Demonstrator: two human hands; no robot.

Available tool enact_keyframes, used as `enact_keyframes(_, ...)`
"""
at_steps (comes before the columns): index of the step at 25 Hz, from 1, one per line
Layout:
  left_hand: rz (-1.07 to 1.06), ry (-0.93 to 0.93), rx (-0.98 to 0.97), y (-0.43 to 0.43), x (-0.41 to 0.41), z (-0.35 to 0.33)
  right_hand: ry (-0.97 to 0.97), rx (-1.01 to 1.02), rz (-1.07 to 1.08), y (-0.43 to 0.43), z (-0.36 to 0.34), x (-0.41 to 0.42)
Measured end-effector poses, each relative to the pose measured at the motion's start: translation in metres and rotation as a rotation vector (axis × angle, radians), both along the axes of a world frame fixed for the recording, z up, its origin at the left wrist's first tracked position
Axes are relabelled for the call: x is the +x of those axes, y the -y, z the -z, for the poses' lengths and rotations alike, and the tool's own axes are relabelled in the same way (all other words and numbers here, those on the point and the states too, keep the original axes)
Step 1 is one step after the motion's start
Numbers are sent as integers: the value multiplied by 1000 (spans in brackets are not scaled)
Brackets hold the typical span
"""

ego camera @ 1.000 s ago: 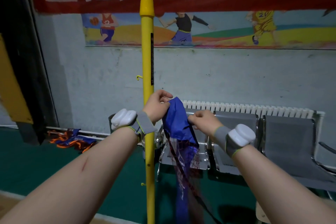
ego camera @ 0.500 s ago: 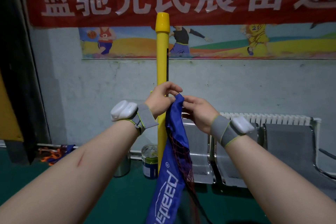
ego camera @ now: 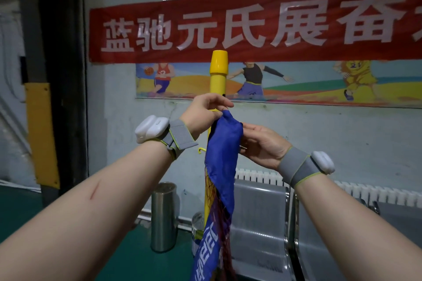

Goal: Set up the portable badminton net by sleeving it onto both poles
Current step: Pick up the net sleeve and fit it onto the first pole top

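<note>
Pinching net sleeve (ego camera: 225,143) in my left hand (ego camera: 203,112) and right hand (ego camera: 260,143) (below pole cap (ego camera: 219,61)); next, I'd lift it over.

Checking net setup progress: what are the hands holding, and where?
Both hold the blue net sleeve by its top end: the left hand pinches the upper corner beside the yellow pole, the right hand grips the opposite edge.

glossy yellow plastic pole (ego camera: 218,80), blue cloth net sleeve (ego camera: 222,155), brushed-metal bin (ego camera: 163,215)
</note>
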State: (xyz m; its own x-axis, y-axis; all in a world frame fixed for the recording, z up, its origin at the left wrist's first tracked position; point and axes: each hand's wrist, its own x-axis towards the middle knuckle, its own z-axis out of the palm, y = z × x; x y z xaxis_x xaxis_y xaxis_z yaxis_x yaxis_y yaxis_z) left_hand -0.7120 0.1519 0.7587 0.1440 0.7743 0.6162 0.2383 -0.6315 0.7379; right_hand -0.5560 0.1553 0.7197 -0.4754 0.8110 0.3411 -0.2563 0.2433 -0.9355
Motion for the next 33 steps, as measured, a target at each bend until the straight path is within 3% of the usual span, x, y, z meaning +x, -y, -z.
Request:
enact_keyframes(7, -146, -17, -30, -15, 6, -39, -216, 9, 93, -30, -43, 5)
enact_keyframes(11, -248, -132, -91, -20, 3, -60, -172, 94, 207, -40, -67, -3)
enact_keyframes(23, -357, 9, 59, -41, -5, -119, -193, 303, 420, -80, -138, -34)
enact_keyframes(29, -398, 139, 7, -58, -1, -136, -178, 333, 494, -96, -153, -37)
enact_keyframes(33, -391, 169, -188, -60, -3, -146, -145, 240, 468, -102, -163, -38)
